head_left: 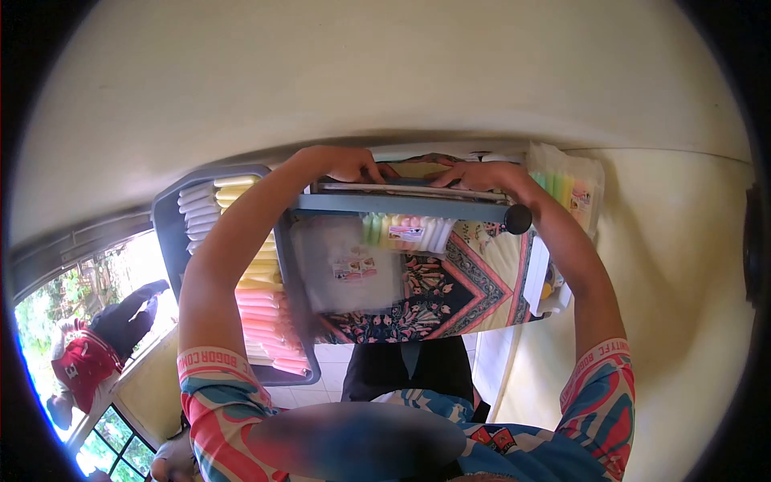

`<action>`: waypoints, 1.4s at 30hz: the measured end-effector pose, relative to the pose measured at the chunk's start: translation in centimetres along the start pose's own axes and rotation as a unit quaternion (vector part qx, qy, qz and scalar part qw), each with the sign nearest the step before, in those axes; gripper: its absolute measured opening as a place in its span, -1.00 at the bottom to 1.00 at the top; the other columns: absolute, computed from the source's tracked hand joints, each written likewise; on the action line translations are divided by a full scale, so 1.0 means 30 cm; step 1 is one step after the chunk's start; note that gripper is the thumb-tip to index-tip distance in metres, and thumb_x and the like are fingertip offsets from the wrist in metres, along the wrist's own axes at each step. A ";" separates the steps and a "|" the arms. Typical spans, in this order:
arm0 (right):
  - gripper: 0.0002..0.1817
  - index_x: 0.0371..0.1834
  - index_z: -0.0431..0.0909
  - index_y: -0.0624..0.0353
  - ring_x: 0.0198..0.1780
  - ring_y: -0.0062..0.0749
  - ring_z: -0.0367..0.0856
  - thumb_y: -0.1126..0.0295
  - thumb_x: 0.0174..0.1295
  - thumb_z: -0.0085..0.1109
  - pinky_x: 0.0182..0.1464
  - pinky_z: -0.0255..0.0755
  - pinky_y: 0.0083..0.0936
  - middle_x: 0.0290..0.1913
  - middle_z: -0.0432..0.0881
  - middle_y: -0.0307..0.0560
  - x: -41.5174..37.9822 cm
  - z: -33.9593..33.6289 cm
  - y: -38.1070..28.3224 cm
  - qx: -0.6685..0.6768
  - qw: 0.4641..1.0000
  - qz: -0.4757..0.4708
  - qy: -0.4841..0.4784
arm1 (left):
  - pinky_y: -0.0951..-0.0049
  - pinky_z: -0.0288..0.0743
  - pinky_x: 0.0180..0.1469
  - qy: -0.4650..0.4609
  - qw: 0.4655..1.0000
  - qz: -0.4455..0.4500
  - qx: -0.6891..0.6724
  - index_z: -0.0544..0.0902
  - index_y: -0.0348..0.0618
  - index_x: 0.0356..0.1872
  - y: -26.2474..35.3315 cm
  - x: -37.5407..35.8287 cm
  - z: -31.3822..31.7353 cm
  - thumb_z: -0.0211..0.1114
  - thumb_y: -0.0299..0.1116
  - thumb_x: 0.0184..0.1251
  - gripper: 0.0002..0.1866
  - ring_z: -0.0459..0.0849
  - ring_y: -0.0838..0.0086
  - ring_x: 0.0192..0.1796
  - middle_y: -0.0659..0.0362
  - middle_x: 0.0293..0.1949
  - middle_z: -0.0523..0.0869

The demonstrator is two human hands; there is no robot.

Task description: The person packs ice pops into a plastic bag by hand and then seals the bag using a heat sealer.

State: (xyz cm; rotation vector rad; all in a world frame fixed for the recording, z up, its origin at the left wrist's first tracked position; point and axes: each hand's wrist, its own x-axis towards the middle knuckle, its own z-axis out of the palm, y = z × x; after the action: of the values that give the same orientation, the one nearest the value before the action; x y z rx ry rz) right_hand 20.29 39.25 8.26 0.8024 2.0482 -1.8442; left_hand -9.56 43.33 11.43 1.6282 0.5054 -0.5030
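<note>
Left hand (351, 164) and right hand (480, 174) sat apart, blue bar (401, 206) just nearer, grip unclear; likely positioning step, next calling for even alignment.

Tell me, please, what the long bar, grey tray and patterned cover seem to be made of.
Long bar: perhaps painted metal, smooth and evenly blue-grey, though plastic is possible.
Grey tray: probably moulded plastic, judging by its smooth, rounded rim.
Patterned cover: likely printed fabric, showing little shine, though possibly coated.
</note>
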 end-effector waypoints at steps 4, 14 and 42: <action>-0.47 0.29 0.45 -0.09 0.26 -0.32 0.41 0.47 0.19 0.11 0.32 0.17 -0.48 0.32 0.46 -0.16 -0.017 -0.009 -0.026 0.060 0.998 0.019 -0.015 | 0.39 0.32 0.29 -0.002 0.999 0.037 0.012 0.66 0.02 0.08 -0.022 0.028 -0.008 0.23 -0.58 0.15 -0.57 0.45 0.31 0.29 0.19 0.32 0.47; -0.55 0.30 0.44 -0.09 0.56 -0.27 -0.19 0.45 0.34 0.03 0.45 -0.01 -0.32 0.45 0.24 -0.12 -0.046 -0.002 -0.038 -0.020 0.996 -0.081 0.014 | 0.23 0.28 0.32 -0.012 0.974 0.165 0.152 0.55 0.12 0.22 -0.069 0.089 -0.013 0.33 -0.55 0.02 -0.38 0.40 0.12 0.28 0.02 0.27 0.46; -0.61 0.16 0.46 0.38 -0.02 -0.48 0.58 0.34 0.38 0.00 0.09 0.40 -0.55 0.06 0.64 0.11 -0.088 0.062 -0.017 0.116 0.969 -0.184 0.121 | 0.05 0.47 -0.03 -0.128 0.897 0.111 0.408 0.06 0.56 0.45 0.116 0.186 -0.067 0.48 -0.52 -0.14 0.12 0.55 0.01 0.07 0.02 0.09 0.46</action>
State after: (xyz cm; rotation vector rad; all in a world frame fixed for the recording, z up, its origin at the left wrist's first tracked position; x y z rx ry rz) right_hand 21.82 36.83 9.83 0.7779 2.2847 -2.3234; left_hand -2.93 45.15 11.13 2.3327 -0.1341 -0.8073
